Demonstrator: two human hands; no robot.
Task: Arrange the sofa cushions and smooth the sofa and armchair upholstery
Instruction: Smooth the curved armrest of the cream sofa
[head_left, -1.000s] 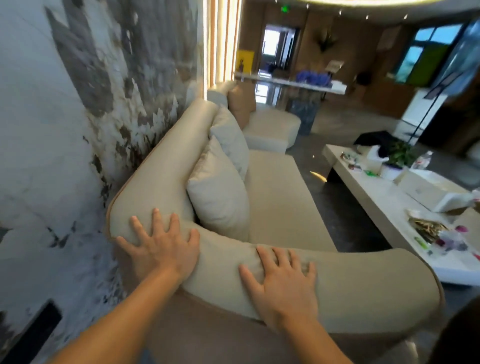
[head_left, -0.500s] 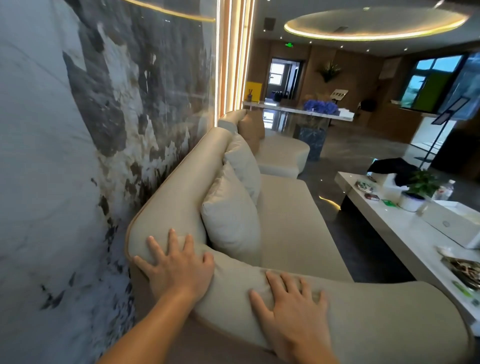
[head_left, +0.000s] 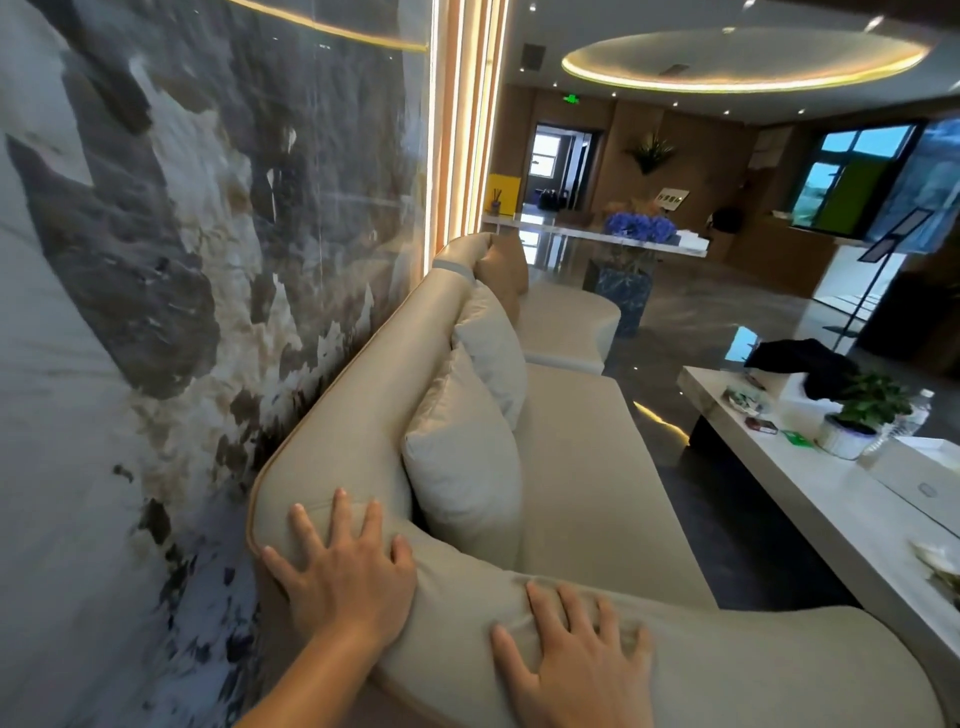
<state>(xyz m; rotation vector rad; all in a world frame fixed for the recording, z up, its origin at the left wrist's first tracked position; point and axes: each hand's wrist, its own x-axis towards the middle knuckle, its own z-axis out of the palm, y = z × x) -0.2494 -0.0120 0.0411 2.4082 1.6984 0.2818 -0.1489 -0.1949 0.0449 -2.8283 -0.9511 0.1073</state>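
Observation:
A long beige sofa runs along the marble wall, seen from its near end. My left hand lies flat with fingers spread on the corner where the backrest meets the near armrest. My right hand rests flat, fingers apart, on top of the armrest. Two pale cushions lean against the backrest: the near cushion and a second cushion behind it. A tan cushion stands further back by the armchair.
The marble wall is tight against the sofa's back on the left. A low white coffee table on the right carries a potted plant, a water bottle, a black cloth and small items. Glossy dark floor lies between sofa and table.
The view has tilted up, showing more ceiling and room. Both hands stay flat on the sofa's corner and armrest, in nearly the same spots.

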